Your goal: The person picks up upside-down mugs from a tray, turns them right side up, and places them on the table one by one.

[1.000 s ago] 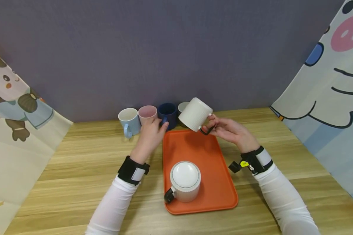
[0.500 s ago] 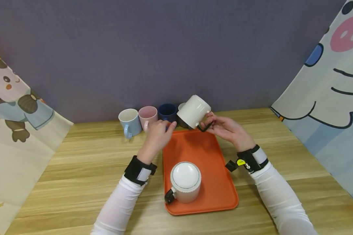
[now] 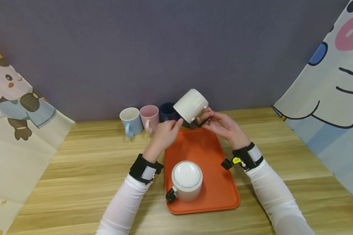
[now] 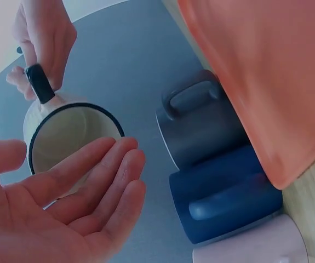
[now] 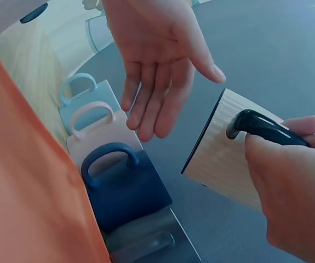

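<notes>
My right hand grips the black handle of a ribbed white mug, raised and tilted with its dark-rimmed mouth facing my left hand. That left hand hovers just short of the mouth, its fingers straight and holding nothing, as the right wrist view shows. Behind the hands stands a row of mugs: light blue, pink, navy and dark grey. The raised mug hides most of the grey one in the head view.
An orange tray lies on the wooden table between the arms. Another white mug with a black handle sits upside down on its near left part. A grey partition rises directly behind the mug row.
My left hand has moved right, away from the pink and navy mugs toward the white mug. The right hand has shifted slightly left and up with the white mug.
</notes>
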Action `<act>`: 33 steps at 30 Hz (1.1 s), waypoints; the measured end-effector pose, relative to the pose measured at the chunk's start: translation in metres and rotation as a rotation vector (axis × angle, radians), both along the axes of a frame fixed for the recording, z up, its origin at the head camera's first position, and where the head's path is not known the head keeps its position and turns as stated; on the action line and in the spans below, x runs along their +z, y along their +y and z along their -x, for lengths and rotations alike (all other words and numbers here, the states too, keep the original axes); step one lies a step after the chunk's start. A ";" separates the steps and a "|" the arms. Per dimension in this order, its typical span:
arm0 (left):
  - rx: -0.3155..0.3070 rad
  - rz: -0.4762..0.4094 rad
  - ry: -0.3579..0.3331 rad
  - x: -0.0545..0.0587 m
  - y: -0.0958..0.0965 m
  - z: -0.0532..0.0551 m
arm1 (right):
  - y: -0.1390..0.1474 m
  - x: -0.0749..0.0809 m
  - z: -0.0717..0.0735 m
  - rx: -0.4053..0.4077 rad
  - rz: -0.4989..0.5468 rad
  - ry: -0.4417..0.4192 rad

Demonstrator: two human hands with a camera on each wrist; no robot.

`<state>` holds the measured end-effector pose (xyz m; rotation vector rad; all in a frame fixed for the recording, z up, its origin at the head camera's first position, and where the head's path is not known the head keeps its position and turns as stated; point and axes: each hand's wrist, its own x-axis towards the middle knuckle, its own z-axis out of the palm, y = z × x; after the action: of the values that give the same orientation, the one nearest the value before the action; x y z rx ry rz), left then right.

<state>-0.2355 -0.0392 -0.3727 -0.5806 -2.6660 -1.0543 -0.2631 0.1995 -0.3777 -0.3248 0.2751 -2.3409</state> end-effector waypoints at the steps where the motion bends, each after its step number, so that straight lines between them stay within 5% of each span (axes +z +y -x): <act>1: -0.003 -0.007 -0.007 0.000 0.000 -0.001 | -0.001 0.001 -0.001 -0.009 -0.005 -0.001; 12: -0.045 -0.076 -0.083 0.009 0.010 -0.003 | -0.013 0.004 0.001 -0.094 0.036 0.027; 23: -0.072 -0.231 -0.236 0.008 0.018 0.000 | -0.022 -0.003 0.002 -0.084 0.143 0.059; 33: -0.096 -0.415 -0.264 0.007 0.021 -0.001 | -0.035 -0.004 -0.002 -0.034 0.166 0.064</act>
<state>-0.2343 -0.0177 -0.3656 -0.5162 -2.5253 -1.7612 -0.2613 0.1649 -0.3813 -0.4799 0.1171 -2.3949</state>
